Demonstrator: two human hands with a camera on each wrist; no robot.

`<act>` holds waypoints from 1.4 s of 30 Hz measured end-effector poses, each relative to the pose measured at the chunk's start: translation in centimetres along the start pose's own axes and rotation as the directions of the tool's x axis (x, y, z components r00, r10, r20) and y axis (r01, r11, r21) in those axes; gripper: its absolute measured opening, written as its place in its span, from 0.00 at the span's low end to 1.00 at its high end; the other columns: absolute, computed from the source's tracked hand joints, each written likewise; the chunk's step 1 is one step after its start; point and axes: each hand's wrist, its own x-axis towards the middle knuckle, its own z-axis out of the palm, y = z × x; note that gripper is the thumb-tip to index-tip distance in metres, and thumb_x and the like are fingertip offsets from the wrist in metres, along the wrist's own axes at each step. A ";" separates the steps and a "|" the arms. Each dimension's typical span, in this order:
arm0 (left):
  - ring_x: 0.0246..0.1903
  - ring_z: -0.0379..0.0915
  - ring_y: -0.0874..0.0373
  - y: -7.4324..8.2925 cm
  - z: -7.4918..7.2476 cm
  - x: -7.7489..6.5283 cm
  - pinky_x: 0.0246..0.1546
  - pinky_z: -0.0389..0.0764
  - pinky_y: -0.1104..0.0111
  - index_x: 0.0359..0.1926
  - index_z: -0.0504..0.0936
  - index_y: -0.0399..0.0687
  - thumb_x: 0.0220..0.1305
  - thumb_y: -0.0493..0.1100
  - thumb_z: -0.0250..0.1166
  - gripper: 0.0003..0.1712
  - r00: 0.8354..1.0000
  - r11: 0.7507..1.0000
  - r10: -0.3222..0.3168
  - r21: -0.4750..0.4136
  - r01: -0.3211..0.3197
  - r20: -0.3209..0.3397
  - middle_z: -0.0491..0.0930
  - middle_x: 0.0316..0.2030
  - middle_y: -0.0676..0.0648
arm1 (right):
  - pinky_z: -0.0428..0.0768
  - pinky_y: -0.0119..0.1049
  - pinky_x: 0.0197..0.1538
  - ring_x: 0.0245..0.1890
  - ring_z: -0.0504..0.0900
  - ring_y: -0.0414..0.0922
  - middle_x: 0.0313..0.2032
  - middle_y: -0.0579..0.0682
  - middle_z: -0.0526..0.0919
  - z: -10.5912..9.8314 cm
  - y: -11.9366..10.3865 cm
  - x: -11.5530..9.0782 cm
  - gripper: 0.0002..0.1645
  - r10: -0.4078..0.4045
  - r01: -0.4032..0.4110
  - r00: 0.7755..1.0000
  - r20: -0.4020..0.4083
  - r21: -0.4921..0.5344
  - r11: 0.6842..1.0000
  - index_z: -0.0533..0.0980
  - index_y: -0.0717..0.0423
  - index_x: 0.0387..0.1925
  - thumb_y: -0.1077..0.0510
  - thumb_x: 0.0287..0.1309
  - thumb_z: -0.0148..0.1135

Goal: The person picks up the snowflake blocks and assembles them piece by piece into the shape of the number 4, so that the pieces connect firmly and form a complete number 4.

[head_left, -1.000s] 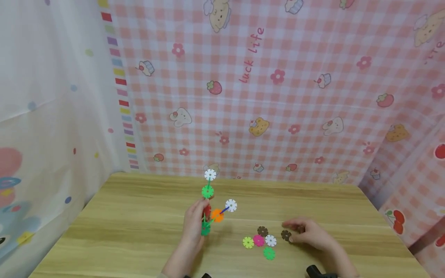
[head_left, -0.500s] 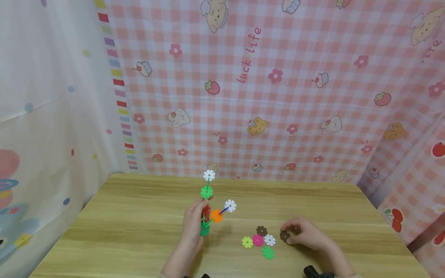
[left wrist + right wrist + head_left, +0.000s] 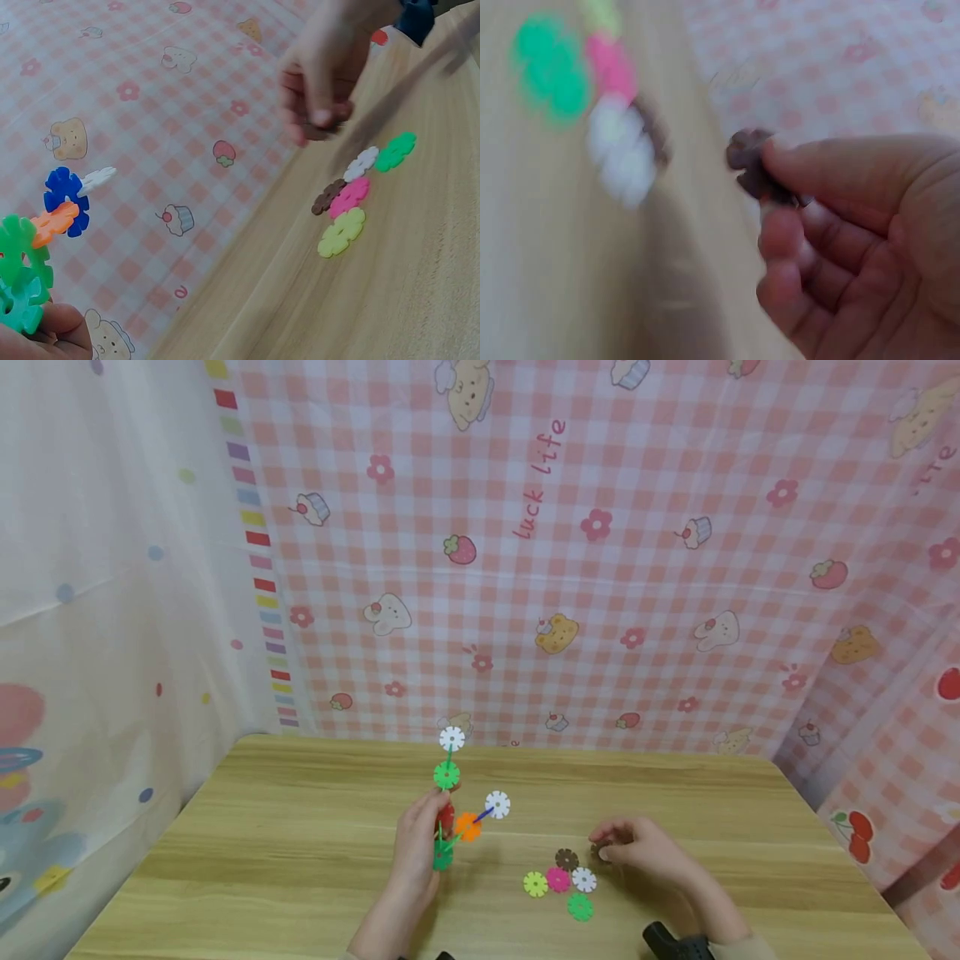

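Observation:
My left hand [image 3: 418, 843] grips a chain of joined snowflake discs near its red disc [image 3: 447, 818]. Green discs, an orange disc [image 3: 468, 827], a blue disc [image 3: 64, 199] and two white end discs belong to this chain, which stands up and branches to the right. A brown snowflake disc [image 3: 754, 169] is pinched between the thumb and fingers of my right hand [image 3: 645, 850], lifted off the table. Below and left of that hand lie loose discs: brown [image 3: 566, 859], pink [image 3: 558, 880], white [image 3: 584, 880], yellow [image 3: 536, 884] and green [image 3: 581, 907].
The wooden table [image 3: 300, 827] reaches back to a pink checked cloth [image 3: 525, 568] hanging behind it. More cloth hangs at the left and right sides. Black wrist straps, one a black band [image 3: 678, 943], show near the bottom edge.
My right hand has taken the brown disc up from the table and moved left and slightly away with it. The left hand and its chain stay nearly still.

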 end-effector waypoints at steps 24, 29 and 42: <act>0.18 0.61 0.64 -0.6 -0.4 0.0 0.18 0.61 0.77 0.47 0.81 0.36 0.67 0.41 0.55 0.15 1.000 0.999 -0.029 0.015 0.029 0.000 0.67 0.19 0.54 | 0.81 0.38 0.46 0.39 0.83 0.49 0.40 0.58 0.84 5.6 -5.0 6.8 0.13 -0.123 0.174 0.973 -0.193 0.274 0.946 0.76 0.73 0.45 0.67 0.61 0.61; 0.18 0.60 0.63 -0.8 -0.3 0.1 0.18 0.61 0.77 0.48 0.81 0.37 0.67 0.41 0.55 0.15 0.999 0.999 -0.038 0.016 0.038 0.004 0.67 0.19 0.53 | 0.81 0.39 0.47 0.39 0.83 0.43 0.40 0.60 0.83 6.6 -4.9 7.0 0.14 -0.157 0.228 0.959 -0.234 0.317 0.921 0.75 0.77 0.44 0.69 0.59 0.61; 0.19 0.61 0.62 -0.6 -0.4 0.3 0.21 0.65 0.76 0.48 0.81 0.35 0.67 0.41 0.55 0.16 1.000 1.000 -0.013 0.025 0.013 -0.008 0.66 0.19 0.53 | 0.81 0.37 0.47 0.39 0.83 0.41 0.39 0.59 0.84 7.3 -5.5 6.8 0.12 -0.205 0.271 0.948 -0.244 0.278 0.922 0.77 0.73 0.42 0.68 0.58 0.63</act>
